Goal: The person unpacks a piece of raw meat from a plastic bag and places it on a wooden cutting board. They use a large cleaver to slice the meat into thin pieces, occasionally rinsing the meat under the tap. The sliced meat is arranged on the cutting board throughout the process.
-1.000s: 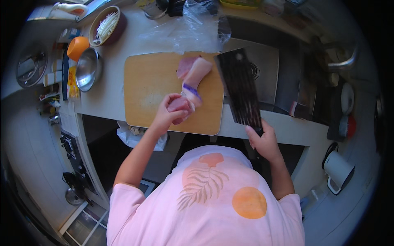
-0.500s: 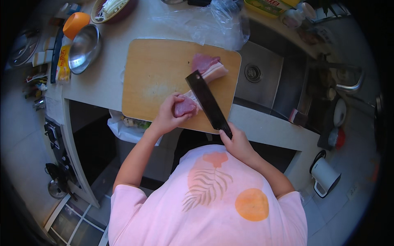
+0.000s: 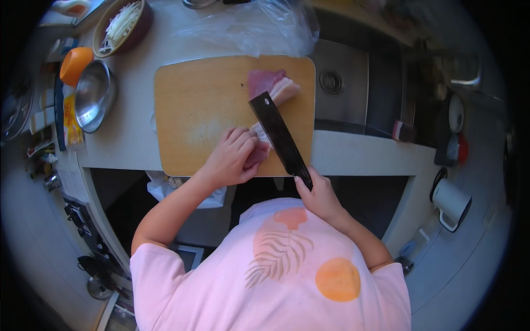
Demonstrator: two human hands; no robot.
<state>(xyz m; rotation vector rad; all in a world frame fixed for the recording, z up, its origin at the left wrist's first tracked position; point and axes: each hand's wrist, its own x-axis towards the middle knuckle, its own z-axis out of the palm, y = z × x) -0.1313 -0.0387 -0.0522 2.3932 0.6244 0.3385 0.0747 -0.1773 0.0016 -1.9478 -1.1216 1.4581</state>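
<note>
Tan rectangular cutting board (image 3: 199, 110) occupies upper centre. Dark, broad-bladed metal cleaver (image 3: 280, 135) crosses pink-and-white raw meat strip (image 3: 266, 83) right of centre. Left hand (image 3: 232, 157), fingers curled, grips meat's lower end; right hand (image 3: 320, 196) fully encloses cleaver handle.

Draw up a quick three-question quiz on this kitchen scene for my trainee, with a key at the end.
1. Which hand holds the black cleaver?
2. True or false: the metal bowl sits on top of the cutting board.
3. Fill in the blank: the fingers of the left hand are curled over a pink piece of ____.

Key:
1. The right hand.
2. False; the bowl is off to the left of the board.
3. Meat.
</note>
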